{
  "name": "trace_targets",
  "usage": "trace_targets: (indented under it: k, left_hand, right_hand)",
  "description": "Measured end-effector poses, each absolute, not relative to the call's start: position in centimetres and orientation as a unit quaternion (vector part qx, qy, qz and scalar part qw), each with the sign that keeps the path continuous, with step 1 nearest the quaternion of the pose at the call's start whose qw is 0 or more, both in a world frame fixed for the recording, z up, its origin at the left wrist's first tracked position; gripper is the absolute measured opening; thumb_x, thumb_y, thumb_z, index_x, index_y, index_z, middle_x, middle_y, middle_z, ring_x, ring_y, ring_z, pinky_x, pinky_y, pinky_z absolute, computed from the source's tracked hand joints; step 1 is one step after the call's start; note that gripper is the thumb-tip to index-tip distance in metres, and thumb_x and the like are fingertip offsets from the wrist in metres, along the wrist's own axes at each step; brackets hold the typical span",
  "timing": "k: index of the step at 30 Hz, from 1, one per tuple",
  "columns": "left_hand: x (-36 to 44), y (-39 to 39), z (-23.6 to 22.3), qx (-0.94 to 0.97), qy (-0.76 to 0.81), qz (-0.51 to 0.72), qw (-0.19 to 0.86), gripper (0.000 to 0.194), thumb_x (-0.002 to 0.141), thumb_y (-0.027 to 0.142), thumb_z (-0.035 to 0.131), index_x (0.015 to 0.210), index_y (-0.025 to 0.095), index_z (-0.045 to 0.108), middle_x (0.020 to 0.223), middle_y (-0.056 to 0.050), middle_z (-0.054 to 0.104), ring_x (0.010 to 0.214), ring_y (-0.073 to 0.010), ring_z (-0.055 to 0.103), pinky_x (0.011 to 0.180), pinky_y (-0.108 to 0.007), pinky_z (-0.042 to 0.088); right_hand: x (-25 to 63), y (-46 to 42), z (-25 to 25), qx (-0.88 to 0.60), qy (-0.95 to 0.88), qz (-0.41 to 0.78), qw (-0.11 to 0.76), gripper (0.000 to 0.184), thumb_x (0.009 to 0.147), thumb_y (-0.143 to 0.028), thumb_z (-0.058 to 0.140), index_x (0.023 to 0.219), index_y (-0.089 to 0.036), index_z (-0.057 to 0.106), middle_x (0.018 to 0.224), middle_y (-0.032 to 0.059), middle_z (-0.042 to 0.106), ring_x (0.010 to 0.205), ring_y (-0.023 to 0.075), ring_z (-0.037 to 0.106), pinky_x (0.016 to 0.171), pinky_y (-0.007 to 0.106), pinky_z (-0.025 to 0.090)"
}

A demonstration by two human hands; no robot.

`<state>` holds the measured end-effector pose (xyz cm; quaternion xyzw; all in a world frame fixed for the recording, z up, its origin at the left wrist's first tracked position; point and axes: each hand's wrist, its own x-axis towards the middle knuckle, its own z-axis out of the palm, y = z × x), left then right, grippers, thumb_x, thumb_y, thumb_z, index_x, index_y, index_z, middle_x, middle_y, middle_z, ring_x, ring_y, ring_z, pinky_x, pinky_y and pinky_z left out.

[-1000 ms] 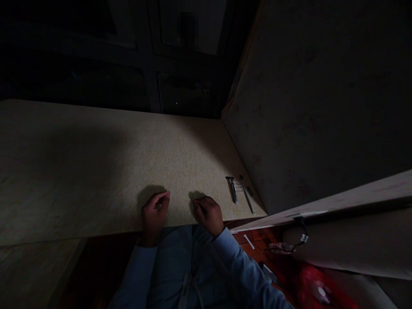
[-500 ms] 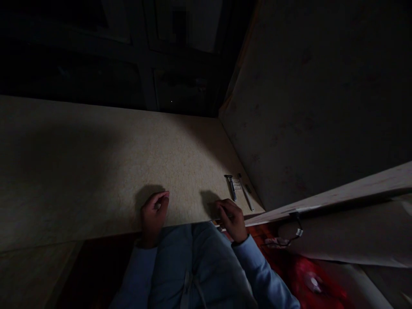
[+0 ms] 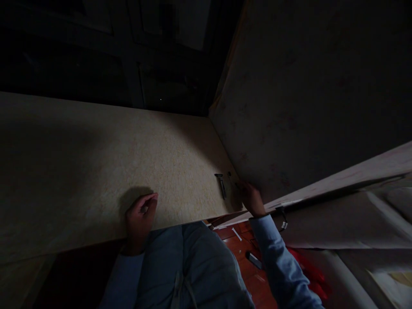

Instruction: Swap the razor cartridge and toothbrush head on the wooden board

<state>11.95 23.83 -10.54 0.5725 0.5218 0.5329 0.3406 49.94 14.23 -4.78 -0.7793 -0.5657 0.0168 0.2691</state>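
My left hand [image 3: 140, 221] rests near the front edge of the pale table [image 3: 161, 159], its fingers curled in toward the thumb. Only a small gap shows inside the curl, with nothing seen in it. My right hand [image 3: 253, 199] reaches over the table's right corner beside the wall. Its fingertips are dark and partly hidden, so their grip is unclear. Just left of it lies a dark razor [image 3: 222, 186], untouched. Beyond the fingers shows the dark head of a thin toothbrush-like stick [image 3: 229, 174]; the hand and its shadow cover most of the rest.
A patterned wall [image 3: 273, 128] bounds the table on the right. Dark panelled doors or windows [image 3: 128, 73] stand behind it. On the red floor [image 3: 231, 244] lie a white strip [image 3: 237, 234] and a dark, pale-topped object [image 3: 254, 260]. A cable [image 3: 283, 219] hangs at right.
My right hand has moved right and slightly up, from beside the razor to over the small items by the wall. The view has shifted right. My left hand keeps its curled shape.
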Motion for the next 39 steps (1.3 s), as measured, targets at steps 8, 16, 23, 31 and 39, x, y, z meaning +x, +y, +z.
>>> trace_targets:
  k: [8, 16, 23, 31, 39]
  left_hand:
    - [12.2, 23.7, -9.9, 0.565, 0.544, 0.522, 0.335, 0.031, 0.081, 0.047, 0.066, 0.090, 0.019, 0.076, 0.092, -0.008, 0.078, 0.085, -0.0232, 0.074, 0.079, -0.033, 0.059]
    - [12.1, 23.5, -9.4, 0.575, 0.553, 0.508, 0.325, 0.029, 0.082, 0.046, 0.065, 0.091, 0.021, 0.076, 0.094, -0.007, 0.078, 0.089, -0.0231, 0.074, 0.081, -0.033, 0.059]
    - [12.3, 23.4, -9.0, 0.582, 0.553, 0.507, 0.313, 0.027, 0.083, 0.046, 0.064, 0.090, 0.022, 0.076, 0.091, -0.005, 0.078, 0.085, -0.0226, 0.074, 0.077, -0.033, 0.060]
    - [12.2, 23.5, -9.5, 0.583, 0.546, 0.509, 0.321, 0.028, 0.084, 0.047, 0.065, 0.092, 0.022, 0.076, 0.093, -0.006, 0.078, 0.086, -0.0224, 0.073, 0.079, -0.033, 0.060]
    - [12.0, 23.5, -9.6, 0.591, 0.543, 0.508, 0.313, 0.029, 0.084, 0.047, 0.065, 0.092, 0.022, 0.076, 0.094, -0.006, 0.078, 0.086, -0.0224, 0.073, 0.079, -0.034, 0.059]
  right_hand:
    - [52.6, 15.5, -4.3, -0.730, -0.674, 0.048, 0.097, 0.063, 0.079, 0.005, 0.045, 0.138, -0.013, 0.058, 0.131, 0.0176, 0.067, 0.115, 0.0257, 0.068, 0.099, 0.037, 0.055]
    - [52.4, 17.1, -2.5, -0.719, -0.689, 0.083, -0.040, 0.064, 0.078, 0.005, 0.049, 0.138, -0.013, 0.060, 0.106, 0.0148, 0.078, 0.093, 0.0263, 0.076, 0.086, 0.033, 0.059]
    - [52.5, 17.1, -2.3, -0.726, -0.682, 0.070, -0.062, 0.055, 0.081, -0.001, 0.054, 0.132, -0.016, 0.065, 0.103, 0.0136, 0.079, 0.085, 0.0274, 0.077, 0.080, 0.033, 0.059]
    - [52.3, 17.0, -2.7, -0.748, -0.660, 0.043, -0.056, 0.065, 0.079, -0.003, 0.053, 0.144, -0.008, 0.052, 0.103, 0.0183, 0.077, 0.086, 0.0301, 0.076, 0.074, 0.034, 0.058]
    - [51.1, 16.2, -2.5, -0.763, -0.632, 0.049, 0.124, 0.068, 0.080, -0.011, 0.060, 0.146, -0.016, 0.048, 0.107, 0.0111, 0.076, 0.090, 0.0237, 0.074, 0.074, 0.026, 0.055]
